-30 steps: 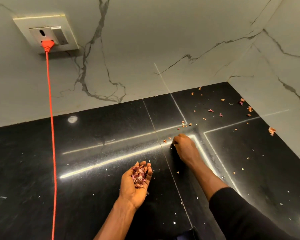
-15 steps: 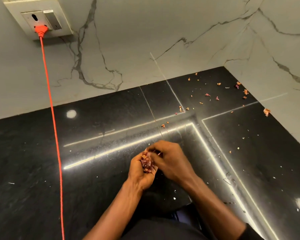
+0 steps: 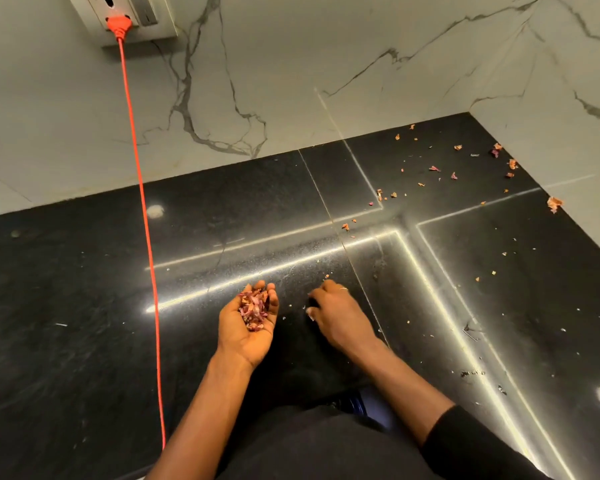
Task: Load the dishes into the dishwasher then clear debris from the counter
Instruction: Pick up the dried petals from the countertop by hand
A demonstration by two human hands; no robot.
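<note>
Debris-clearing phase, judging by the scene; no dishes or dishwasher in view.

Left hand (image 3: pixel 248 327) was palm up, fingers (image 3: pixel 272 299) loosely cupped around one pile of reddish-purple peel scraps (image 3: pixel 253 311). Looked like it served as the collection bin, held low and just above the black tabletop (image 3: pixel 84 341) so each pickup was a short trip. Cupped rather than clenched, probably so more could be dropped in without spilling.

Right hand (image 3: pixel 340 315) was palm down, just beside the left, its fingers (image 3: pixel 314 306) curled down to the tabletop surface. Couldn't tell whether they had a fleck pinched or were just sweeping; the tips were hidden under the hand. One ring visible on it. Several tiny pale specks lay between the two hands, likely the current target.

Remaining debris: main scatter (image 3: pixel 444 168) sat in the far right corner where the tabletop meets the marble wall (image 3: pixel 291 81), well apart from both hands. Roughly twenty or so visible bits there, exact count not possible, many too small. One larger flake (image 3: pixel 554 203) lay at the right wall edge. A small cluster of about three bits (image 3: pixel 347 227) sat nearer, on the seam line. Finer specks dotted the right side.

One orange cord (image 3: pixel 146 237) ran from one wall socket (image 3: pixel 132 15) across the tabletop on the left, clear of the work area.

Judgement: a good part of the job remained; corner scatter needs a reach.
</note>
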